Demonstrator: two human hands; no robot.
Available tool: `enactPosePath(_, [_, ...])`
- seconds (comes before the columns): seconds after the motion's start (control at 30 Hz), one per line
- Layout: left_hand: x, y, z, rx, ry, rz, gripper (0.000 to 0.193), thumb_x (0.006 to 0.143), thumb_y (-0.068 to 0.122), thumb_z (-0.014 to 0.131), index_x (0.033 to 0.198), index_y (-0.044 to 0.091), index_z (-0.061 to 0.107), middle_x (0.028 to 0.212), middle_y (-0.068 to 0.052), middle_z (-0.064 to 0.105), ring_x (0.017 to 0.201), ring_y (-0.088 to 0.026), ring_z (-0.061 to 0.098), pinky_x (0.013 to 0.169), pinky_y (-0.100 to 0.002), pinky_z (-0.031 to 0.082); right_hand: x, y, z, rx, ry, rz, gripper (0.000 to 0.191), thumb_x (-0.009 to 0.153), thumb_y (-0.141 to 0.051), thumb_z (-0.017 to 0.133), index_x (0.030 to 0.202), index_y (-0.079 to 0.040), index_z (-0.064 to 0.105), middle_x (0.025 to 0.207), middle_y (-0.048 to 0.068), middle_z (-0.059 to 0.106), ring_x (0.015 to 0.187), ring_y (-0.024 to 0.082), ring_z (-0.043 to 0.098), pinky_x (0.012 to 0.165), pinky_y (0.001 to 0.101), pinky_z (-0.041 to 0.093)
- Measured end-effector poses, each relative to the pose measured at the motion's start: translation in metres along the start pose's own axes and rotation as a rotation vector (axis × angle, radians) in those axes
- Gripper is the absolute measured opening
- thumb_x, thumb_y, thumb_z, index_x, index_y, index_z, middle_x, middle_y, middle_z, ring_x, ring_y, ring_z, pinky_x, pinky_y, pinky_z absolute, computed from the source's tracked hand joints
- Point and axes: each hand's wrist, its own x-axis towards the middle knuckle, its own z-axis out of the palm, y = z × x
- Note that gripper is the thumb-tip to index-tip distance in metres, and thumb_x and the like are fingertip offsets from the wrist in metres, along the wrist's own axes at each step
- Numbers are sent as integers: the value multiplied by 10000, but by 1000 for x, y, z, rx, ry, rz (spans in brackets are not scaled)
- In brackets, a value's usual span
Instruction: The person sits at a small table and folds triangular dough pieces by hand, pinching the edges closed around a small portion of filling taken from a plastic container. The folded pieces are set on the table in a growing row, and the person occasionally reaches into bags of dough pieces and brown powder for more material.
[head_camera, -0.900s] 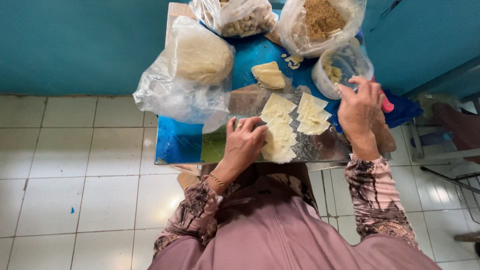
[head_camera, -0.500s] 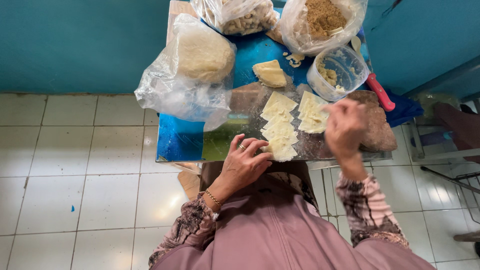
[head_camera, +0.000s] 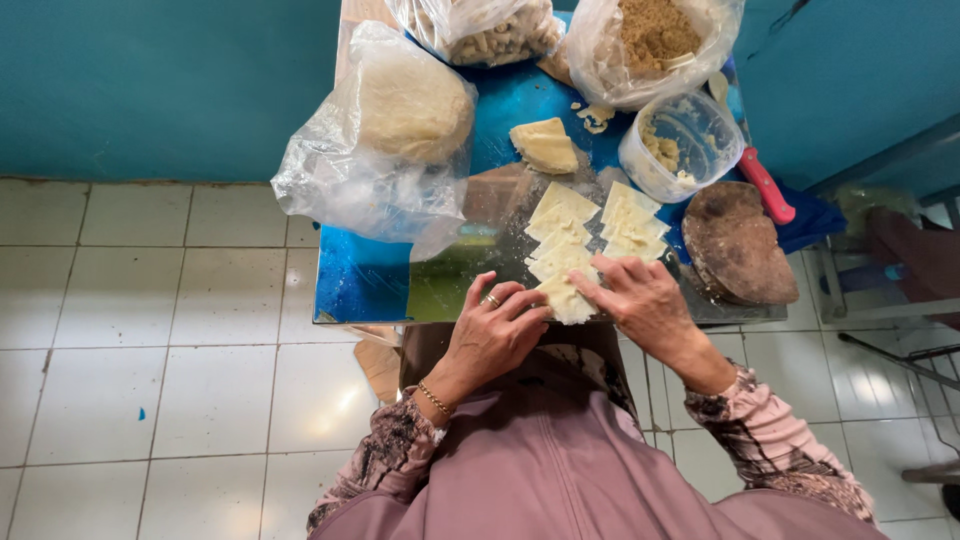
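Fingers: left hand (head_camera: 492, 330) and right hand (head_camera: 640, 298) pinching the dough square (head_camera: 566, 298), table's (head_camera: 360, 285) near edge.
Handling: likely soft, thin, tearable; best gripped at corners.

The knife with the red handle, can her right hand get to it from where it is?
Probably yes: the right hand rests on a dough square, and only the low brown slab lies between it and the red-handled knife.

dough square (head_camera: 566, 298) | pale yellow, flat | table's near edge, front of rows
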Motion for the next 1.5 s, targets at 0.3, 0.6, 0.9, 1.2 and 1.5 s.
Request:
enactPosePath(0.3, [2, 2, -7, -23, -11, -4, 211, 908, 235, 736, 1110, 181, 718, 1200, 23, 672, 1140, -204, 606, 1152, -520, 333, 30, 21, 15, 295, 49, 164, 396, 839, -94, 699, 1201, -236, 777, 1073, 24, 645, 985, 245, 613, 820, 375, 525])
enactPosePath(0.6, [2, 2, -5, -21, -5, 0, 207, 893, 235, 741, 1092, 189, 715, 1195, 31, 673, 1132, -209, 611, 1144, -517, 339, 56, 54, 25, 295, 4, 241, 341, 821, -12, 664, 1061, -227, 775, 1041, 21, 628, 949, 227, 614, 775, 357, 534])
enactPosePath(0.9, [2, 2, -7, -29, 1, -14, 204, 893, 234, 745, 1090, 190, 716, 1187, 35, 676, 1127, -199, 612, 1145, -520, 346, 59, 60, 31, -135, -55, -60, 426, 838, -103, 692, 1234, -233, 783, 1019, 25, 602, 923, 206, 589, 715, 336, 518])
enactPosePath(1.2, [5, 5, -9, -36, 1, -14, 194, 894, 217, 744, 1083, 190, 709, 1192, 39, 674, 1132, -198, 614, 1142, -507, 356, 72, 68, 72, 259, -55, 135, 537, 838, -41, 651, 1323, -251, 748, 1006, 51, 601, 945, 267, 594, 760, 384, 538])
enactPosePath(1.5, [3, 9, -6, -37, -13, -14, 206, 892, 217, 744, 1095, 194, 716, 1196, 38, 674, 1123, -202, 605, 1127, -500, 356, 74, 88, 56, 100, -217, 222, 261, 1012, -140, 642, 1143, -331, 762, 984, 46, 596, 897, 221, 597, 721, 347, 536])
